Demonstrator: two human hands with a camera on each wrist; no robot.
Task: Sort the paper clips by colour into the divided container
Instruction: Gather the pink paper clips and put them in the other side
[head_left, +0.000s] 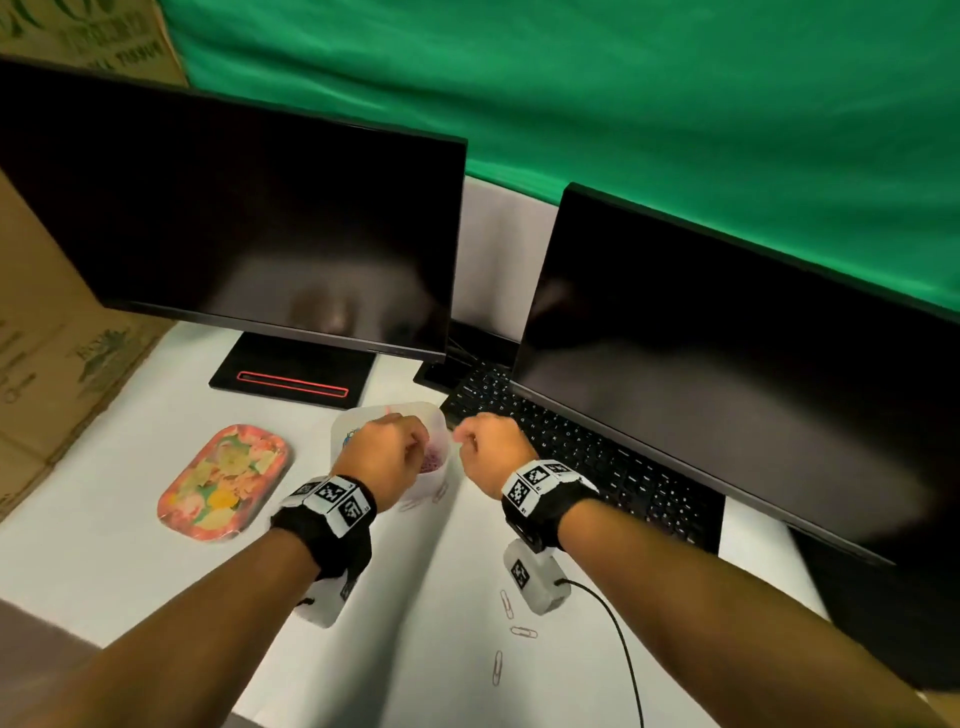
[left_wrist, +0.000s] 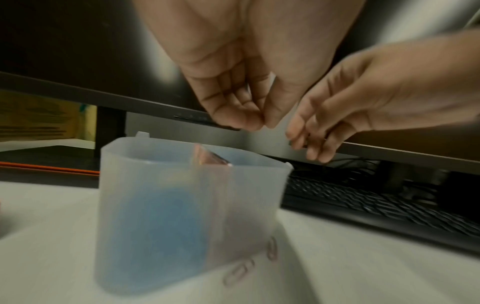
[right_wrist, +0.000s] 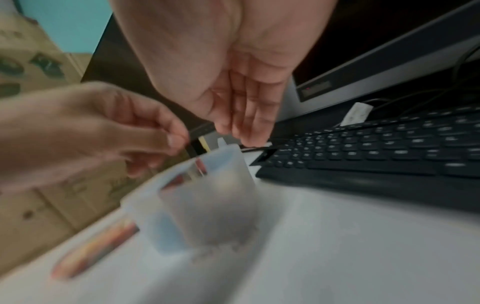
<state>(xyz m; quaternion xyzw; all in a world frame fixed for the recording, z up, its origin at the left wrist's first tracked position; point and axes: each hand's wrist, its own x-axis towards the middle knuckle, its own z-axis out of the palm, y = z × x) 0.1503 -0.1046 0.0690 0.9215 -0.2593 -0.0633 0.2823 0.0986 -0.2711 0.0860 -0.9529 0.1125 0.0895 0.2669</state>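
The translucent divided container (head_left: 439, 421) is seen on the white table (head_left: 130, 545), between the floral tray (head_left: 223, 480) and the black keyboard (head_left: 597, 457), with blue contents showing through its wall and pinkish clips in one compartment. The left hand (head_left: 387, 454) is held above the container with thumb and forefinger pinched together, but whether a clip is pinched cannot be told; the right hand (head_left: 491, 449) is held just beside it, fingers loosely curled, nothing seen in it. Three silver paper clips (head_left: 522, 631) are left loose on the table nearer the person.
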